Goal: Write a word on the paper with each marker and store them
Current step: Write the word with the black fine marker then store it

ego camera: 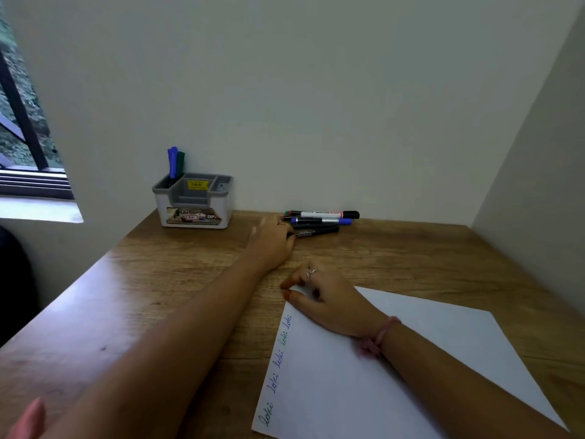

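Left hand (274,240) grip closing round black marker (316,232) end.
Light, rigid, rolls easily; best pinched mid-barrel. Right hand (319,291) pinning paper (411,359).

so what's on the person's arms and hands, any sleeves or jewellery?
Both forearms are bare, with no sleeves in view. The right hand wears a thin silver ring on one finger and a pink band round the wrist. The left hand shows nothing worn.

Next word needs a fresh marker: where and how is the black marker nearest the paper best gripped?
Pinch the thin black marker mid-barrel, from above and its near side. It lies flat along the wooden desk, front of the pile, so its near side is free. The left hand already reaches its left end.
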Demonstrator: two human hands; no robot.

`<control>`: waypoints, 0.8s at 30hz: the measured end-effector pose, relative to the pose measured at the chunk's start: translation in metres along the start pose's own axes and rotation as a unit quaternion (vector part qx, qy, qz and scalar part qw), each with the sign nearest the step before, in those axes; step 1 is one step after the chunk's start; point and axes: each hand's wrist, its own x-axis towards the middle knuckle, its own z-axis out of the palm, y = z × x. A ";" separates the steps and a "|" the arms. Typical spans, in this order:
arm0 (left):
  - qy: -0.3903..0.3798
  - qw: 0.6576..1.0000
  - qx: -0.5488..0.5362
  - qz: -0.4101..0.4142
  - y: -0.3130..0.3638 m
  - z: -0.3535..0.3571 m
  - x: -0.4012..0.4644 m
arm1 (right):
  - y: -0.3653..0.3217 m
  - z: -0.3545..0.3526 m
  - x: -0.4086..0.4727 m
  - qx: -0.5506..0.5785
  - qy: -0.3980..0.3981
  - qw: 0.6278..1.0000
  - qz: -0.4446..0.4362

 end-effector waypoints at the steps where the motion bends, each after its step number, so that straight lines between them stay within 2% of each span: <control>1: -0.003 1.000 0.010 -0.006 0.001 -0.001 -0.002 | 0.000 0.000 0.000 -0.001 -0.001 1.000 0.001; 4: 0.007 1.000 -0.006 -0.005 0.002 -0.008 -0.010 | -0.001 0.000 0.000 0.001 0.003 1.000 0.006; 6: 0.043 0.996 -0.076 0.005 0.003 -0.016 -0.018 | -0.002 0.000 -0.001 0.006 0.025 1.000 0.017; 9: 0.100 0.974 -0.199 0.040 0.010 -0.038 -0.035 | -0.010 -0.004 0.000 0.053 0.103 0.992 0.042; 11: 0.122 0.960 -0.243 0.071 0.016 -0.055 -0.047 | -0.015 -0.008 0.001 0.092 0.168 0.980 0.057; 14: 0.133 0.944 -0.287 0.092 0.025 -0.082 -0.065 | -0.018 -0.015 0.004 0.084 0.200 0.973 0.084; 18: 0.077 0.925 -0.349 0.130 0.039 -0.105 -0.090 | -0.023 -0.019 0.002 0.085 0.174 0.980 0.038; 21: 0.004 0.900 -0.428 0.081 0.037 -0.104 -0.100 | -0.028 -0.020 -0.001 0.162 0.158 0.974 0.025; 24: -0.114 0.919 -0.376 0.029 0.029 -0.095 -0.103 | -0.029 -0.025 -0.002 0.280 0.147 0.948 0.039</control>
